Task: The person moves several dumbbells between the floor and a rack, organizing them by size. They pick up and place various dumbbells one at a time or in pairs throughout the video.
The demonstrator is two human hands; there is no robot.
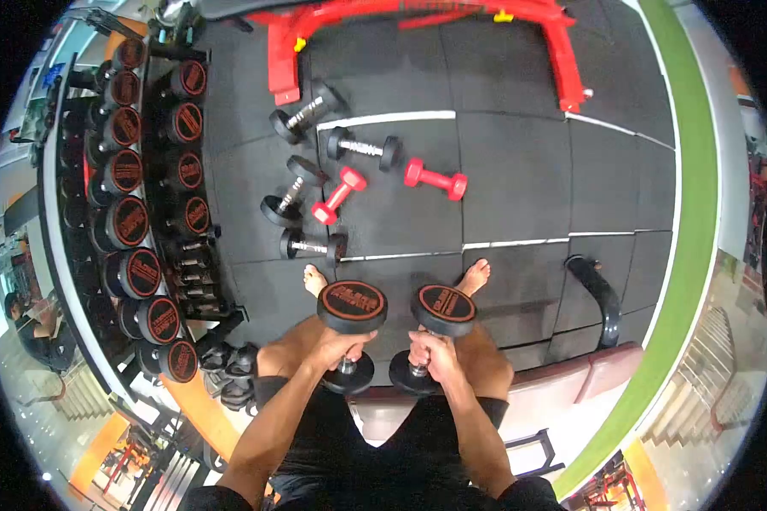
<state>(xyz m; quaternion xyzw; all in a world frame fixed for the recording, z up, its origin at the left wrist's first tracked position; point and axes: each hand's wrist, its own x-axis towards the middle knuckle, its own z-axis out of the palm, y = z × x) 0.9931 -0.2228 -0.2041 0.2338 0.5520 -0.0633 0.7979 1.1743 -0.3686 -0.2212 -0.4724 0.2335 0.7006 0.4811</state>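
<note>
My left hand (341, 346) is wrapped round the handle of a black dumbbell (352, 307) with a red-lettered end face. A matching dumbbell (443, 310) is gripped in my right hand (435, 352). Both dumbbells stand on end above my thighs, side by side and apart, their lower heads near the bench pad. Past my bare feet, two red dumbbells (339, 195) (435, 179) and several black dumbbells (314, 244) lie on the dark floor mat.
At the left stands a rack (51, 213) with rows of dumbbells. A red frame (283, 60) is at the top. Beneath me is a pale bench (562, 387), with a black curved bar (601, 298) beside it. Green flooring (686, 170) runs down the right. Another person (38, 332) shows at far left.
</note>
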